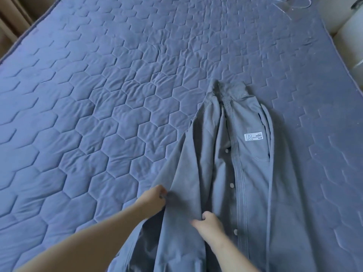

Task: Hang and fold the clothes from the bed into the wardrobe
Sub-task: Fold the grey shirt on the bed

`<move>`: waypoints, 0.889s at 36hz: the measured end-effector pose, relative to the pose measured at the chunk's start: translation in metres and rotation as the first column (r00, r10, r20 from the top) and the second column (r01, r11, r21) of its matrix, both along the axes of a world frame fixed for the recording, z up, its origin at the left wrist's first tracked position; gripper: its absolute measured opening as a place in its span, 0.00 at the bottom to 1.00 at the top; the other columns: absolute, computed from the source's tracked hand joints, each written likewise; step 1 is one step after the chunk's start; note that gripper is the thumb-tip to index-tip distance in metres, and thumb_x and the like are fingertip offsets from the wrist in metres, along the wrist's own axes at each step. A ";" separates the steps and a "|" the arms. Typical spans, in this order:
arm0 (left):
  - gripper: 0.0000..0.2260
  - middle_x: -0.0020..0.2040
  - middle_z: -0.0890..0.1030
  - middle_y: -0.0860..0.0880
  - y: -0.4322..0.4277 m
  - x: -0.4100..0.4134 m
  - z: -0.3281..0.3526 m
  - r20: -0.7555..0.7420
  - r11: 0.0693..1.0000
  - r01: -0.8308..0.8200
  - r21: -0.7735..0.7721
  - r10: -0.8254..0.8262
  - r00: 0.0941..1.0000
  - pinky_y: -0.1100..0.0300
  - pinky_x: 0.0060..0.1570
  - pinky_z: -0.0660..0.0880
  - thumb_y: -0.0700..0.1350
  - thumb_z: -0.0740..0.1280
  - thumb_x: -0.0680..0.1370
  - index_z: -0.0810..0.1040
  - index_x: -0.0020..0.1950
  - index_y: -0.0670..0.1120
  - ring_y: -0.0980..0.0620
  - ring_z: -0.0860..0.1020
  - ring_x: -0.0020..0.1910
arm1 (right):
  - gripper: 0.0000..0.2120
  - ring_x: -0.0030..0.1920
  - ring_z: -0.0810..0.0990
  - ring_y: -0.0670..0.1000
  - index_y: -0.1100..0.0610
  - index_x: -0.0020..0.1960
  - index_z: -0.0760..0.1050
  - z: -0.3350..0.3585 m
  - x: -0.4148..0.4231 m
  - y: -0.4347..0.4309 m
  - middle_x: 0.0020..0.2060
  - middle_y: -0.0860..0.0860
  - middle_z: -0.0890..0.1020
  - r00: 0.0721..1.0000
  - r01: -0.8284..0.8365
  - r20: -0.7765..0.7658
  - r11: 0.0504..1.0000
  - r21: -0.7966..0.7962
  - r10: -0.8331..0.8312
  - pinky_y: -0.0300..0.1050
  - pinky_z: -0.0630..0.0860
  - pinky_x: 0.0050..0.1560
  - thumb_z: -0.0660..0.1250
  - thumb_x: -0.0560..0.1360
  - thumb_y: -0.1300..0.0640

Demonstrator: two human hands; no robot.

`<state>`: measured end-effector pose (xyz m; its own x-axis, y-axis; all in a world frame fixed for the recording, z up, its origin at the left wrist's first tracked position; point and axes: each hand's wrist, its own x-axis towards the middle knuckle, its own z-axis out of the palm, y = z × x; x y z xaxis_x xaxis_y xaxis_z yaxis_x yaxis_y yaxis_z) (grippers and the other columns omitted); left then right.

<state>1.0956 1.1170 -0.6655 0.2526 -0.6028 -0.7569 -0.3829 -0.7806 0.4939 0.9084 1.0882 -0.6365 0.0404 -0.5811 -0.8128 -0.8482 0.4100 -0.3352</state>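
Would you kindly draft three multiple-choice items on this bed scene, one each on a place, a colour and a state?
1. Where does the white rectangular label sit?
A. on the collar
B. on the chest pocket
C. on the mattress

2. What colour is the buttoned cotton shirt?
A. grey
B. red
C. white

3. What is the left hand doing?
A. resting flat on the blue quilted mattress
B. pinching the shirt's fabric
C. holding a hanger

Answers: B, the label lies on the pocket panel; A, its cloth is grey; B, its fingers gather a fold, as the right hand does.
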 end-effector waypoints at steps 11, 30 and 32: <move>0.10 0.49 0.77 0.49 0.015 0.020 0.074 -0.407 0.999 -0.012 -0.050 -0.010 0.913 0.65 0.40 0.74 0.48 0.68 0.76 0.71 0.54 0.49 0.54 0.77 0.44 | 0.09 0.37 0.69 0.51 0.61 0.40 0.68 0.051 0.053 -0.004 0.36 0.57 0.70 0.852 0.387 0.355 0.919 0.070 -0.385 0.43 0.68 0.37 0.58 0.79 0.60; 0.12 0.26 0.73 0.50 0.014 0.104 0.117 -0.532 0.721 -0.684 -0.114 0.537 0.654 0.64 0.29 0.69 0.40 0.59 0.81 0.71 0.37 0.45 0.55 0.72 0.24 | 0.20 0.54 0.73 0.45 0.50 0.65 0.69 0.084 0.098 -0.014 0.62 0.53 0.71 0.743 0.320 0.595 0.944 0.086 -0.306 0.36 0.68 0.52 0.67 0.75 0.59; 0.13 0.24 0.74 0.51 0.014 0.115 0.122 -0.562 0.681 -0.723 -0.120 0.553 0.615 0.63 0.25 0.72 0.40 0.58 0.81 0.69 0.36 0.45 0.57 0.73 0.22 | 0.25 0.60 0.69 0.47 0.48 0.68 0.67 0.083 0.100 -0.010 0.67 0.53 0.67 0.772 0.266 0.581 0.961 0.076 -0.260 0.39 0.63 0.57 0.68 0.74 0.58</move>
